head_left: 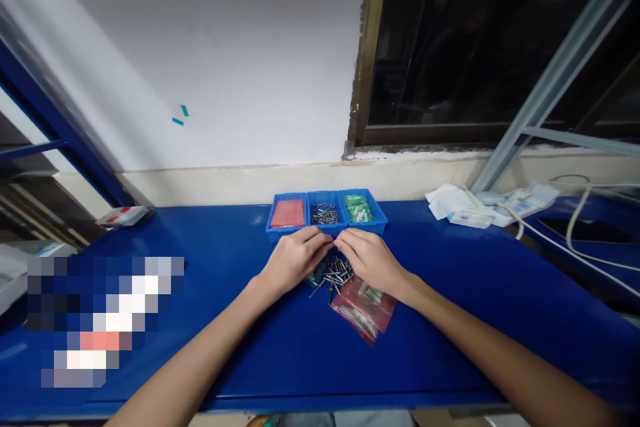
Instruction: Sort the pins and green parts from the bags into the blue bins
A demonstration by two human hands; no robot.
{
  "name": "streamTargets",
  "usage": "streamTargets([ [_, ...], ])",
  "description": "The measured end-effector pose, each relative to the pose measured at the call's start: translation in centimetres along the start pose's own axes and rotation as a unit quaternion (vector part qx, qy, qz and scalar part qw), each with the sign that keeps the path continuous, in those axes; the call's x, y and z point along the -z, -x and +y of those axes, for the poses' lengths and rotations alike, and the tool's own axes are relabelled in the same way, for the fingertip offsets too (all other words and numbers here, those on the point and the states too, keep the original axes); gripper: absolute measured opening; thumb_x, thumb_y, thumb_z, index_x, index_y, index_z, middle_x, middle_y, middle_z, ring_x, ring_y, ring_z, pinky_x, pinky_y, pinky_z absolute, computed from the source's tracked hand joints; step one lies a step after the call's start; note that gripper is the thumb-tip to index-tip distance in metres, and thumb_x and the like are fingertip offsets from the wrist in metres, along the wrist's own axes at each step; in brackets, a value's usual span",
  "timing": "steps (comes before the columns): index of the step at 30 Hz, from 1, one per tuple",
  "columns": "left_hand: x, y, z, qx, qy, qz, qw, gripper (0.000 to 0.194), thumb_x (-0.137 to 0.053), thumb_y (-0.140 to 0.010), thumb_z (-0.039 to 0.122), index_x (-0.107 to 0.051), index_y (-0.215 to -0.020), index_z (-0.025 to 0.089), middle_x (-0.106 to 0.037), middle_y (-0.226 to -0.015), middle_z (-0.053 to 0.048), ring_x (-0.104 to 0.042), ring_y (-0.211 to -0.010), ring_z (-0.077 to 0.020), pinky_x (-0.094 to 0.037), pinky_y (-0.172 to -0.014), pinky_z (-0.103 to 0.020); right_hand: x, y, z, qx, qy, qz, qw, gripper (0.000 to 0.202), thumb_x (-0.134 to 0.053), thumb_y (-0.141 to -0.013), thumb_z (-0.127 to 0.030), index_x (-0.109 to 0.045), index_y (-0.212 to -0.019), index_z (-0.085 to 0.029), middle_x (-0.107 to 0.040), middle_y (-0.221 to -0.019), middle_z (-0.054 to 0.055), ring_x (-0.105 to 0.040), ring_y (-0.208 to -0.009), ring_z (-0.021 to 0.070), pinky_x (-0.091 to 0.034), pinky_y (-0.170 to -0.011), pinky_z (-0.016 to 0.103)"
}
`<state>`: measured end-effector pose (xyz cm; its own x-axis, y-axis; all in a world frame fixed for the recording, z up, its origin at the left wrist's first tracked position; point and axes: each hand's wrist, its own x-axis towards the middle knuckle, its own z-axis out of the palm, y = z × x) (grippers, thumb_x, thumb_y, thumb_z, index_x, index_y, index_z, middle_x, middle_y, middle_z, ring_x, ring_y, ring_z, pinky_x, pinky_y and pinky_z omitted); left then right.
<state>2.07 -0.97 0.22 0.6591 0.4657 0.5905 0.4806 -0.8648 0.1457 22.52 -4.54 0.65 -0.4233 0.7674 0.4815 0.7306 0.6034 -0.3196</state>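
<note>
Both hands meet in front of the blue parts bins, just above the table. The fingers of my left hand (300, 252) are pinched closed, their tips almost touching those of my right hand (367, 255), which is pinched too. Whatever sits between the fingertips is too small to make out. Below them lies a loose pile of long metal screws or rivets (339, 271). Pinkish-red plastic bags (357, 312) lie partly under my right hand, with something green and white by them. A dark green packet (315, 275) shows beside my left hand.
Three joined blue bins hold red plastic bags (287, 213), metal fasteners (325, 213) and green packets (358, 209). White papers and packets (470, 207) and white cables (575, 223) lie at the right. A small box (124, 216) stands at the left; a blurred patch covers the left front.
</note>
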Motion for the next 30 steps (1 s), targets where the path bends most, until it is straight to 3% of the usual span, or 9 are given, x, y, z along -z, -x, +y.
streamTargets([
  [7,0.2,-0.1,-0.3,0.015,0.046,-0.008,0.999,0.028,-0.043,-0.102,0.022,-0.056,-0.126,0.019,-0.066,-0.102,-0.008,-0.065,-0.088,-0.0165,-0.056,-0.079,-0.031,0.1,-0.2,0.2,-0.020,-0.065,0.006,0.998,0.029,-0.038,-0.103,-0.024,-0.062,-0.088,-0.019,-0.066,-0.087,0.004,-0.060,-0.083,0.0165,-0.043,-0.077,0.028],
  [11,0.5,-0.3,0.3,0.013,0.112,0.014,0.993,0.023,-0.045,-0.100,0.019,-0.057,-0.120,0.017,-0.065,-0.099,-0.007,-0.063,-0.087,-0.0154,-0.054,-0.080,-0.030,-0.1,-0.5,-0.2,-0.054,-0.113,0.009,0.992,0.025,-0.044,-0.099,-0.023,-0.061,-0.080,-0.018,-0.065,-0.076,0.001,-0.059,-0.072,0.0153,-0.043,-0.071,0.027],
  [14,0.5,-0.4,0.8,0.036,0.154,0.045,0.986,0.017,-0.047,-0.099,0.021,-0.057,-0.113,0.017,-0.066,-0.098,-0.006,-0.062,-0.083,-0.0141,-0.053,-0.077,-0.029,-0.4,-0.6,-0.5,-0.088,-0.193,0.007,0.977,0.014,-0.052,-0.095,-0.023,-0.064,-0.090,-0.019,-0.069,-0.081,0.001,-0.063,-0.075,0.0162,-0.047,-0.071,0.027],
  [17,0.2,-0.6,1.3,0.072,0.205,0.053,0.975,0.012,-0.051,-0.098,0.023,-0.059,-0.104,0.017,-0.065,-0.092,-0.004,-0.061,-0.075,-0.0128,-0.051,-0.069,-0.026,-0.7,-0.5,-0.6,-0.109,-0.272,0.006,0.956,0.015,-0.054,-0.093,-0.025,-0.065,-0.100,-0.019,-0.071,-0.090,0.003,-0.065,-0.083,0.0173,-0.050,-0.073,0.027],
  [20,-0.1,-0.8,1.6,0.118,0.276,0.058,0.952,0.011,-0.056,-0.095,0.027,-0.062,-0.097,0.017,-0.061,-0.093,-0.004,-0.057,-0.069,-0.0110,-0.047,-0.061,-0.023,-0.8,-0.4,-0.7,-0.115,-0.316,0.007,0.942,0.016,-0.053,-0.094,-0.028,-0.066,-0.097,-0.019,-0.071,-0.089,0.003,-0.066,-0.081,0.0171,-0.050,-0.070,0.026],
  [23,-0.3,-0.9,1.5,0.149,0.305,0.076,0.937,0.014,-0.061,-0.093,0.031,-0.062,-0.094,0.017,-0.057,-0.093,-0.003,-0.050,-0.063,-0.0088,-0.043,-0.056,-0.022,-0.7,-0.3,-0.9,-0.110,-0.315,0.005,0.943,0.021,-0.051,-0.096,-0.031,-0.066,-0.086,-0.018,-0.070,-0.080,0.001,-0.065,-0.075,0.0163,-0.048,-0.065,0.025],
  [26,-0.2,-0.8,1.2,0.159,0.275,0.097,0.943,0.014,-0.062,-0.092,0.030,-0.062,-0.098,0.017,-0.055,-0.087,-0.001,-0.047,-0.061,-0.0085,-0.042,-0.055,-0.021,-0.4,-0.3,-1.1,-0.103,-0.277,0.019,0.955,0.023,-0.050,-0.096,-0.027,-0.067,-0.083,-0.019,-0.071,-0.079,0.001,-0.064,-0.072,0.0154,-0.046,-0.065,0.024],
  [30,0.2,-0.7,1.1,0.073,0.193,0.096,0.974,0.018,-0.056,-0.095,0.024,-0.064,-0.111,0.020,-0.058,-0.094,-0.004,-0.053,-0.070,-0.0113,-0.049,-0.065,-0.025,-0.1,-0.3,-1.1,-0.112,-0.224,0.025,0.968,0.024,-0.052,-0.095,-0.024,-0.066,-0.076,-0.018,-0.071,-0.073,0.001,-0.064,-0.065,0.0146,-0.043,-0.062,0.024],
])
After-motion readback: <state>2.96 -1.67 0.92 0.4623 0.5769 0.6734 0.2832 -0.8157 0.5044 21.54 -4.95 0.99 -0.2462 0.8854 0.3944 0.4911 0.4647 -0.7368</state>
